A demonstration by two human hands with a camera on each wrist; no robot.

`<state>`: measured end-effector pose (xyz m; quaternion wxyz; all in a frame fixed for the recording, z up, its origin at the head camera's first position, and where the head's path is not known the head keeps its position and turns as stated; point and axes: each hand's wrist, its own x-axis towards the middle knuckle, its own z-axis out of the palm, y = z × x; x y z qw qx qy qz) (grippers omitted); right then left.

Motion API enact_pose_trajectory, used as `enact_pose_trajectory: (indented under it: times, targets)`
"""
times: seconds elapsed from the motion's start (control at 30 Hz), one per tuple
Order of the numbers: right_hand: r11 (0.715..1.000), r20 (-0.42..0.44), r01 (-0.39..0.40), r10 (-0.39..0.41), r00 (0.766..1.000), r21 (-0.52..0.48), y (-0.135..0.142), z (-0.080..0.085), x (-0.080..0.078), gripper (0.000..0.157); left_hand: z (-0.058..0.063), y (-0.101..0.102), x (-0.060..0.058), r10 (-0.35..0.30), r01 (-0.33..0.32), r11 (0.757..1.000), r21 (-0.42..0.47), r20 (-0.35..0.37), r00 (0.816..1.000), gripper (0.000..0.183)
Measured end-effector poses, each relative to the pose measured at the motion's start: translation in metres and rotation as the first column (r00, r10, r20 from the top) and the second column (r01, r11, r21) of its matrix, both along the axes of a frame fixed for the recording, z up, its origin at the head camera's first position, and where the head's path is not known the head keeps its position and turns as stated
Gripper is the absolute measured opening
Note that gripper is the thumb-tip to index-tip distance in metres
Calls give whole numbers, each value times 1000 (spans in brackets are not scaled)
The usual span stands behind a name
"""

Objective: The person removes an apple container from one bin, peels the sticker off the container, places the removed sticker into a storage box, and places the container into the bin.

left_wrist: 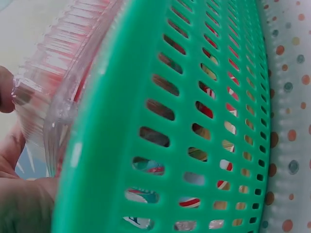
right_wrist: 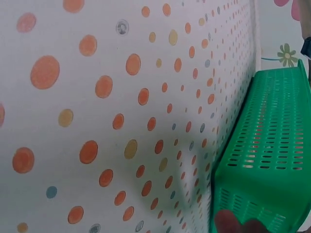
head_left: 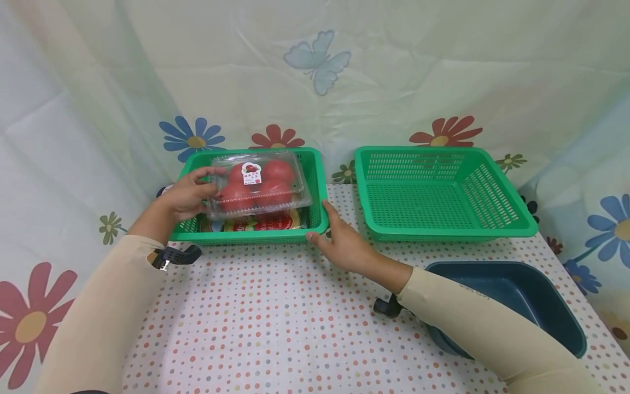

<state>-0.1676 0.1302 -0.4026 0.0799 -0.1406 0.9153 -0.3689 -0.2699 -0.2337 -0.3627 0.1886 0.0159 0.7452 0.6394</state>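
Observation:
In the head view, a clear plastic box of tomatoes (head_left: pixel 260 183) with a white label lies tilted in the top of the left green basket (head_left: pixel 246 237). My left hand (head_left: pixel 189 194) grips the box by its left end, with the thumb and fingers at its edge. The left wrist view shows the clear box (left_wrist: pixel 58 73) beside the basket's slotted wall (left_wrist: pixel 165 116). Beneath the box lie packages with red and gold printing (head_left: pixel 266 221). My right hand (head_left: pixel 342 241) touches the basket's front right corner, its thumb and forefinger spread.
A second green basket (head_left: pixel 410 230) stands to the right, with nothing in it. Nearer me is a dark blue basin (head_left: pixel 521 290), partly behind my right forearm. A dotted cloth (head_left: pixel 256 317) covers the table, and a flowered curtain (head_left: pixel 384 82) hangs behind.

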Motion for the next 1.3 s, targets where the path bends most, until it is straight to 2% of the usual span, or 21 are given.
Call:
enact_pose_trajectory:
  times: [0.13, 0.4, 0.7, 0.87, 1.03, 1.3]
  targets:
    - [999, -23, 20, -21, 1000, -37, 1, -1, -2, 91, 5, -3, 2, 19, -18, 1000, 19, -19, 1000, 56]
    - [975, 80, 93, -79, 994, -203, 0, -4, -3, 90, 20, -6, 13, 48, -45, 997, 69, -31, 998, 55]
    - [942, 131, 108, -69, 989, -318, 2, -11, -4, 90, 38, -13, 31, 29, -22, 996, 89, -78, 997, 51]
    - [942, 128, 102, -64, 990, -319, 4, -13, -4, 90, 47, -12, 46, 39, -38, 999, 11, -110, 993, 51]
    - [941, 122, 88, -50, 991, -327, 4, -14, -4, 91, 52, -10, 65, -1, -6, 999, -43, -161, 987, 53]
    - [931, 116, 62, -21, 993, -360, 6, -16, -6, 91, 65, -10, 89, -65, 78, 995, 65, -184, 981, 53]
